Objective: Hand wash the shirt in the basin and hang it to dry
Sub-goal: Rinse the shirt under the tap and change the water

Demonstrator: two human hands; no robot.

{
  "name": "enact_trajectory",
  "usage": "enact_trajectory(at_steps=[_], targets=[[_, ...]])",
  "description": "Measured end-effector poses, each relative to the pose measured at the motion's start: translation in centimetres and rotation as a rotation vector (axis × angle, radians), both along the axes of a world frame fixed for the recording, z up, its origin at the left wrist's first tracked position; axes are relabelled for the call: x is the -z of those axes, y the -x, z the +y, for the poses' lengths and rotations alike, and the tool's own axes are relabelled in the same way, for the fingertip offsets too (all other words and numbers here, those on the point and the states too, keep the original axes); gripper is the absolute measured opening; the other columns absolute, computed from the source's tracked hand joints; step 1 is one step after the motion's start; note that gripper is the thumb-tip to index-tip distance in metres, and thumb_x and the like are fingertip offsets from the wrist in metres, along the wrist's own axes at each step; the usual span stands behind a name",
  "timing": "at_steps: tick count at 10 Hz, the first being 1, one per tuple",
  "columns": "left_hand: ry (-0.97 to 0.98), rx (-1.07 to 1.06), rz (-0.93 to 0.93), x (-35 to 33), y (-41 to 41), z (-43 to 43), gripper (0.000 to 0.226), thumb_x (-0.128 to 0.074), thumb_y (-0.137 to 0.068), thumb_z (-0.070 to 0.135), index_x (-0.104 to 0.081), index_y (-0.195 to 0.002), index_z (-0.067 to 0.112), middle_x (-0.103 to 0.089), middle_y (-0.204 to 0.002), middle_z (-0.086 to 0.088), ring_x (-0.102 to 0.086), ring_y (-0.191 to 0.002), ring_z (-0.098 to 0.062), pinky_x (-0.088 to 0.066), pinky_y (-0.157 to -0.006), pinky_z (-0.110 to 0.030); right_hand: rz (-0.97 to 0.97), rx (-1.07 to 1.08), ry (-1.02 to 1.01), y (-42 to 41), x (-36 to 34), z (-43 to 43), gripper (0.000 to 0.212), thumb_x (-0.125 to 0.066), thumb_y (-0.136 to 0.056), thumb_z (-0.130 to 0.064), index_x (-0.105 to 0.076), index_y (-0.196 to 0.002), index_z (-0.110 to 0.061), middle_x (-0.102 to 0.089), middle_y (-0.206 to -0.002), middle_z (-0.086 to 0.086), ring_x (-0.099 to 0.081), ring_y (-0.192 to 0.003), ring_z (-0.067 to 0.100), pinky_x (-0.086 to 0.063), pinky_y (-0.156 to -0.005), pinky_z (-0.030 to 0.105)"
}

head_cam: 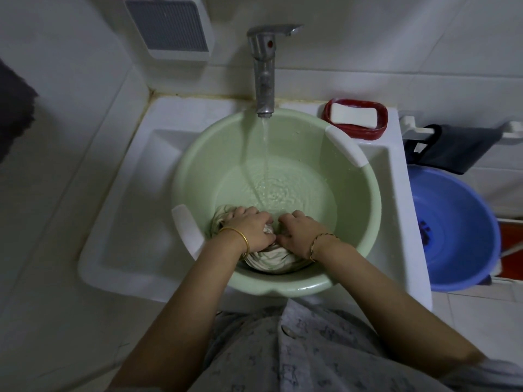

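A pale green basin (pixel 365 199) with white handles sits in the white sink. Water runs into it from the metal tap (pixel 264 77) and pools in the bottom. A bunched, wet, cream-coloured shirt (pixel 268 260) lies against the basin's near wall. My left hand (pixel 249 227) grips the shirt's left part, fingers curled into the cloth. My right hand (pixel 297 232) grips the cloth right beside it, the two hands almost touching. Much of the shirt is hidden under my hands and wrists.
A white soap bar in a red dish (pixel 355 117) stands on the sink's back right corner. A blue basin (pixel 452 230) sits lower at the right, with a dark cloth (pixel 452 148) hanging above it. Tiled walls close in at left and behind.
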State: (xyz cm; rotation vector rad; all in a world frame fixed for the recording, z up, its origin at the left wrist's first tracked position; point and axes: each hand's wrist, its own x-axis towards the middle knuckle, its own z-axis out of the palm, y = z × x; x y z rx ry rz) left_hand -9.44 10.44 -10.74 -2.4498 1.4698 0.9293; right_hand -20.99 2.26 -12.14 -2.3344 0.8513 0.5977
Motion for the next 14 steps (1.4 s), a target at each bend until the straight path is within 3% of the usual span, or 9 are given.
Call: enact_trajectory(at_steps=[14], targets=[[-0.004, 0.000, -0.001, -0.05, 0.03, -0.06, 0.049, -0.050, -0.088, 0.047, -0.043, -0.134, 0.032, -0.038, -0.143, -0.004, -0.030, -0.133, -0.027, -0.021, -0.110, -0.036, 0.001, -0.008, 0.005, 0.03, -0.01, -0.07, 0.048, -0.048, -0.093, -0.039, -0.043, -0.132, -0.012, -0.043, -0.129, 0.016, -0.047, -0.118, 0.036, -0.040, -0.099, 0.041]])
